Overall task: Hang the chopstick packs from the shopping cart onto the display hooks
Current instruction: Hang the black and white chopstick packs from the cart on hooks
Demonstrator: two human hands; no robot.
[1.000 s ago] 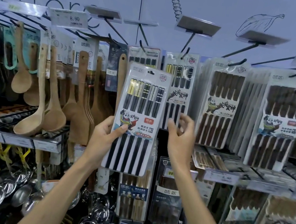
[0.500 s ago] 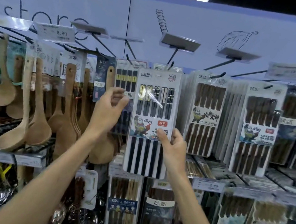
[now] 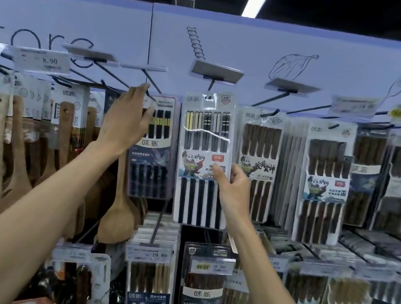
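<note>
A white pack of black chopsticks [image 3: 203, 157] stands upright against the display, its hang hole level with the tip of a black hook [image 3: 211, 85]. My right hand [image 3: 232, 185] pinches the pack's right edge at the label. My left hand [image 3: 126, 121] is raised to the left, fingers spread, touching the top of a darker chopstick pack [image 3: 153, 149] and the hook [image 3: 150, 94] it hangs from. The shopping cart is out of sight.
Packs of brown wooden chopsticks [image 3: 257, 166] hang in rows to the right. Wooden spoons and spatulas [image 3: 18, 149] hang at the left. More packs and price tags [image 3: 149, 254] fill the lower row. A white header board [image 3: 210, 48] runs above the hooks.
My left hand let go of the white pack and moved up to the neighbouring hook. My right hand took the pack and lifted it to hook height. The view tilted upward.
</note>
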